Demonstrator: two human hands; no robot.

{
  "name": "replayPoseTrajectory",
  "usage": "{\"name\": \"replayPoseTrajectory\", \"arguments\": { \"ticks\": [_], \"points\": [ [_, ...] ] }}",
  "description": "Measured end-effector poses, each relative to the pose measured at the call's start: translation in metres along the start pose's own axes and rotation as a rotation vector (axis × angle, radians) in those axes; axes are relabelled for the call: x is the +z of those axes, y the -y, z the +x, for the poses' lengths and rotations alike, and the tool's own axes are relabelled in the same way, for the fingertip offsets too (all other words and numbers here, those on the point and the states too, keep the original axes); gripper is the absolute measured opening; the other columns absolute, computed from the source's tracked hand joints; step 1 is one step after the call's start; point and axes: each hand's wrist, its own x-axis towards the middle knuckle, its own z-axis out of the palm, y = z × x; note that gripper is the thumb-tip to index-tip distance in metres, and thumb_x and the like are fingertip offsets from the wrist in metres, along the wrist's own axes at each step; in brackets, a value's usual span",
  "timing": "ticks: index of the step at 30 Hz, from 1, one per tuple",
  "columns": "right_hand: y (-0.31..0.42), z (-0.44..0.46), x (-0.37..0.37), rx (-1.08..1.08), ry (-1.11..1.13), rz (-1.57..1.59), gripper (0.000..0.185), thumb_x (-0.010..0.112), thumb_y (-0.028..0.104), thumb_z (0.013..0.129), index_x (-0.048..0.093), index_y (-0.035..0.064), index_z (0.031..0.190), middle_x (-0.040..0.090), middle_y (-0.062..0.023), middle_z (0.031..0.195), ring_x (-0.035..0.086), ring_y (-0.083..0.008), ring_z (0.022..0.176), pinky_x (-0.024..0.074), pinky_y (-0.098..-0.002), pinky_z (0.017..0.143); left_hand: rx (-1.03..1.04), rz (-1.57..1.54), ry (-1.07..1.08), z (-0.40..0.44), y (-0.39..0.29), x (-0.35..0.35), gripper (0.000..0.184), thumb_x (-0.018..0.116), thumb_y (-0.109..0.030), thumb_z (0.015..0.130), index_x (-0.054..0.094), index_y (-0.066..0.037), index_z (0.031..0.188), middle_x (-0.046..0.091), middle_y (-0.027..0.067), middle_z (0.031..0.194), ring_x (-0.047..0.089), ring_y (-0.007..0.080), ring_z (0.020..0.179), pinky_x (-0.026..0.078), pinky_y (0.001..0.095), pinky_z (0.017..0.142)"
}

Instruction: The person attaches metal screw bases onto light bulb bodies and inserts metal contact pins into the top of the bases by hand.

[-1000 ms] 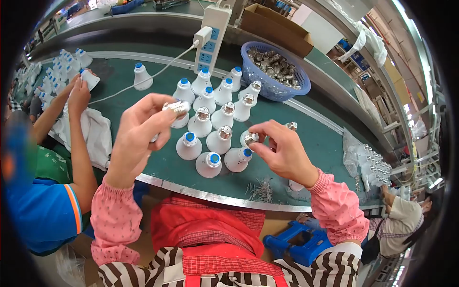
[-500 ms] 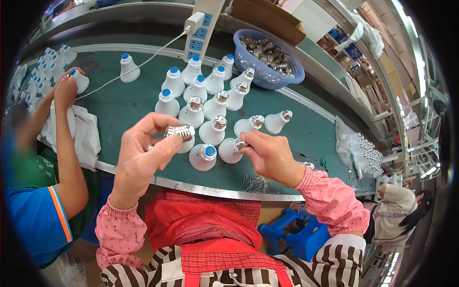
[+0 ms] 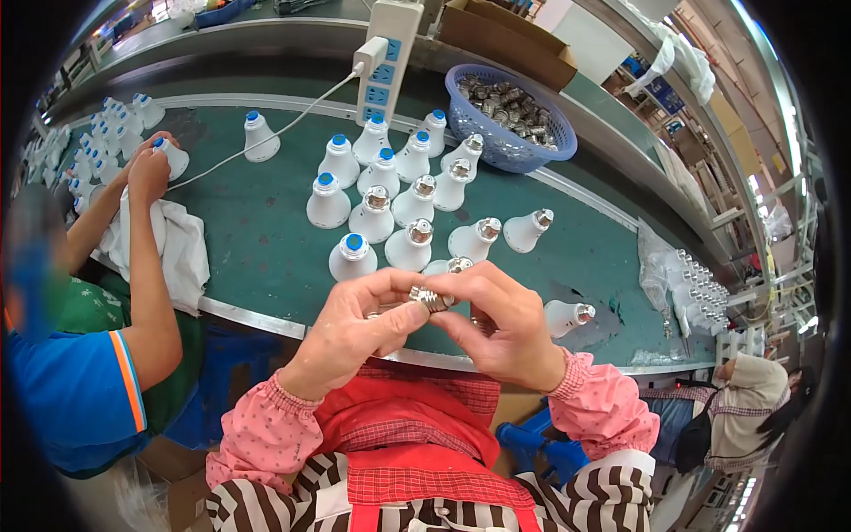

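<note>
My left hand (image 3: 363, 324) pinches a silver screw cap (image 3: 432, 299) between thumb and fingers. From the other side, the fingertips of my right hand (image 3: 505, 324) close on the same cap. More shiny metal shows inside the curled fingers of both hands, mostly hidden. Just behind them stands a white bulb body with a blue top (image 3: 353, 257). Beside it is a white bulb with a silver cap (image 3: 409, 246), and another silver-capped bulb (image 3: 456, 265) is partly covered by my fingers. To the right a bulb (image 3: 567, 317) leans over on the green table.
A blue basket (image 3: 514, 158) of metal caps stands at the back, near a power strip (image 3: 383, 66) with a white cable. More bulbs stand at far left, where a co-worker's hands (image 3: 151, 168) hold one. Several capped bulbs (image 3: 700, 288) sit at far right.
My right hand has come off the capped bulb and moved to my left hand. Both hands now meet at the screw cap, near the table's front edge. The view has shifted slightly.
</note>
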Motion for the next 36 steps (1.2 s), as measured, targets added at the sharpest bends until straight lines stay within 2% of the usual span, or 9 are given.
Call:
{"name": "replayPoseTrajectory", "arguments": {
  "ticks": [4, 8, 12, 17, 24, 27, 31, 34, 36],
  "points": [
    [-0.002, 0.005, 0.0, 0.04, 0.041, -0.02, 0.041, 0.081, 0.004, 0.083, 0.069, 0.0097, 0.122, 0.067, -0.0087, 0.098, 0.068, -0.0257, 0.073, 0.0535, -0.0349, 0.059, 0.121, 0.232, -0.281, -0.02, -0.01, -0.01, 0.033, 0.067, -0.012, 0.1, 0.065, 0.004, 0.129, 0.063, -0.0017, 0.088, 0.041, 0.001, 0.062, 0.031, 0.0203, 0.053],
    [-0.015, 0.017, 0.015, -0.005, 0.135, -0.233, 0.035, 0.079, 0.01, 0.086, 0.067, 0.0101, 0.119, 0.063, -0.0091, 0.093, 0.067, -0.0302, 0.071, 0.0527, -0.0392, 0.057, 0.268, 0.228, -0.457, -0.041, -0.012, -0.038, 0.032, 0.066, -0.009, 0.099, 0.066, 0.005, 0.128, 0.07, 0.0046, 0.102, 0.04, 0.0003, 0.061, 0.028, 0.0198, 0.051],
    [-0.018, 0.03, 0.032, -0.049, 0.222, -0.34, 0.027, 0.077, 0.013, 0.087, 0.065, 0.0099, 0.11, 0.062, -0.0091, 0.093, 0.068, -0.0334, 0.073, 0.0523, -0.0451, 0.058, 0.254, 0.212, -0.455, -0.05, -0.007, -0.043, 0.034, 0.07, -0.011, 0.099, 0.064, 0.005, 0.129, 0.07, 0.0067, 0.105, 0.041, 0.0005, 0.061, 0.03, 0.0192, 0.051],
    [-0.021, 0.041, 0.034, -0.055, 0.313, -0.412, 0.027, 0.079, 0.01, 0.085, 0.069, 0.0092, 0.11, 0.065, -0.0086, 0.09, 0.068, -0.0321, 0.073, 0.0518, -0.0412, 0.059, 0.332, 0.29, -0.492, -0.049, 0.004, -0.06, 0.035, 0.07, -0.013, 0.1, 0.061, 0.002, 0.131, 0.072, 0.0101, 0.109, 0.045, 0.0007, 0.062, 0.032, 0.0183, 0.051],
    [-0.027, 0.038, 0.034, 0.004, 0.269, -0.255, 0.023, 0.076, 0.014, 0.086, 0.068, 0.0088, 0.107, 0.066, -0.0108, 0.088, 0.067, -0.0364, 0.074, 0.0512, -0.0464, 0.061, 0.342, 0.197, -0.469, -0.047, 0.0, -0.049, 0.033, 0.069, -0.009, 0.1, 0.062, 0.002, 0.131, 0.073, 0.0114, 0.115, 0.047, 0.001, 0.062, 0.034, 0.0185, 0.05],
    [-0.023, 0.031, 0.03, 0.099, 0.172, -0.134, 0.027, 0.077, 0.016, 0.091, 0.07, 0.0066, 0.115, 0.069, -0.0087, 0.082, 0.067, -0.0277, 0.068, 0.0502, -0.0395, 0.057, 0.4, 0.372, -0.547, -0.042, -0.001, -0.058, 0.032, 0.07, -0.009, 0.1, 0.063, 0.002, 0.129, 0.074, 0.0099, 0.113, 0.049, 0.0005, 0.063, 0.035, 0.0181, 0.052],
    [-0.008, 0.018, -0.006, 0.647, 0.133, 0.613, 0.026, 0.067, 0.023, 0.105, 0.068, 0.0011, 0.119, 0.065, -0.0041, 0.082, 0.059, -0.0123, 0.066, 0.0423, -0.0236, 0.05, 0.371, 0.466, -0.559, -0.038, -0.009, -0.072, 0.032, 0.073, -0.011, 0.099, 0.065, 0.002, 0.126, 0.073, 0.0091, 0.111, 0.05, 0.0004, 0.064, 0.035, 0.0176, 0.053],
    [-0.015, -0.012, -0.021, 0.944, 0.103, 1.236, 0.028, 0.062, 0.025, 0.107, 0.066, 0.0015, 0.122, 0.065, -0.0082, 0.096, 0.06, -0.0159, 0.068, 0.0409, -0.0239, 0.048, 0.298, 0.32, -0.532, -0.034, -0.019, -0.069, 0.03, 0.074, -0.013, 0.098, 0.065, 0.002, 0.122, 0.073, 0.0086, 0.107, 0.05, 0.0012, 0.063, 0.033, 0.0174, 0.052],
    [-0.015, -0.029, -0.023, 0.936, 0.046, 1.379, 0.035, 0.061, 0.025, 0.108, 0.059, -0.0011, 0.131, 0.062, -0.0121, 0.111, 0.064, -0.0203, 0.079, 0.0436, -0.0231, 0.053, 0.278, 0.259, -0.516, -0.029, -0.028, -0.062, 0.029, 0.074, -0.013, 0.098, 0.065, 0.002, 0.121, 0.073, 0.0095, 0.107, 0.05, 0.0018, 0.062, 0.032, 0.0176, 0.05]
  ]
}}
